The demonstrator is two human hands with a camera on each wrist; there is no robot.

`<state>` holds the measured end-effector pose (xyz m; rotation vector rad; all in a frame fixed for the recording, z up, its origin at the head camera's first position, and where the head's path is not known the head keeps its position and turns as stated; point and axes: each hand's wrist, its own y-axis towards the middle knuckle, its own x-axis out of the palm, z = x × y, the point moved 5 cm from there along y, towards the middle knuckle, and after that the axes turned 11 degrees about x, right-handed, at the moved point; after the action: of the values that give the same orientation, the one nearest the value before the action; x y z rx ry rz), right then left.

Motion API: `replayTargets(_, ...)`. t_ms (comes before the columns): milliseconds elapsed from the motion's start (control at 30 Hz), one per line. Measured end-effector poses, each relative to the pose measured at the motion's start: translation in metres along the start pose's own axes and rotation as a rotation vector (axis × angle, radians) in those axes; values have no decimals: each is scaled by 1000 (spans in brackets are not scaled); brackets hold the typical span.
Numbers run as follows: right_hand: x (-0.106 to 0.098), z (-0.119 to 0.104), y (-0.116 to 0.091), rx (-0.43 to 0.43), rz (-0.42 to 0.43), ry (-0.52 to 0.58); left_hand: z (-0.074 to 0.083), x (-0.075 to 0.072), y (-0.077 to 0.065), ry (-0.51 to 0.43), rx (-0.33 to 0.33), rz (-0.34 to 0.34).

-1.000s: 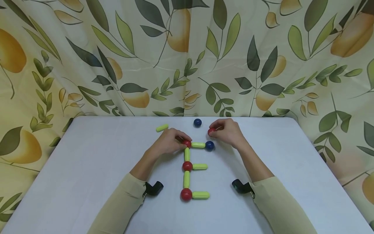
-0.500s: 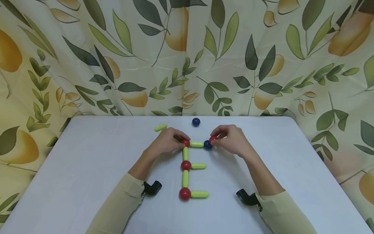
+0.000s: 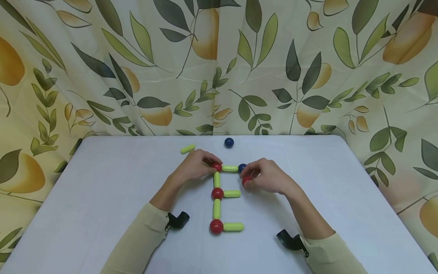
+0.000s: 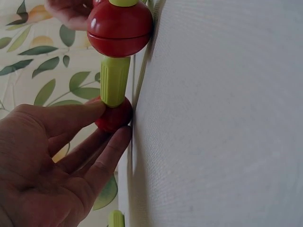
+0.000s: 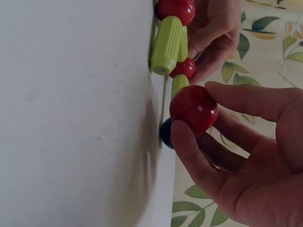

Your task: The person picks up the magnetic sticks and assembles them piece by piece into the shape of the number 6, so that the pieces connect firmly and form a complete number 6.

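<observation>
My left hand (image 3: 197, 164) pinches the red ball (image 4: 115, 117) at the top corner of a joined frame of balls and yellow-green rods. From that ball one rod (image 3: 230, 168) runs right to a blue ball (image 3: 242, 168), partly behind my right fingers. Down the left side sit a middle red ball (image 3: 217, 193) and a bottom red ball (image 3: 216, 227), each with a rod pointing right whose far end is free. Between thumb and fingers my right hand (image 3: 268, 176) holds a loose red ball (image 5: 194, 109), close to the free end of the middle rod (image 3: 232, 194).
A loose blue ball (image 3: 229, 142) lies near the back edge of the white table (image 3: 113, 182). Beyond my left hand is a loose yellow-green rod (image 3: 187, 148). A leaf-patterned curtain (image 3: 219, 68) hangs behind the table.
My right hand has carried its red ball from beyond the joined blue ball toward me, past that ball to the middle rod's side. The left hand keeps its grip on the corner ball.
</observation>
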<state>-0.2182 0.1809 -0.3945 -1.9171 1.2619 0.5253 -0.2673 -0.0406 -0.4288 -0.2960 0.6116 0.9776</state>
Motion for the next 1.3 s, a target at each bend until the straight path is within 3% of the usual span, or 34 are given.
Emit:
replayTargets(367,14,1,-2,-8,-106,-49,0,0,-1,-11,-11,4)
replayTargets(933,21,-1,-3,-19,-153,-134,0,0,-1,-6,-16,7)
replayTargets(1300,26,1,-1,-6,-158,-112,0,0,-1,-19,-21,6)
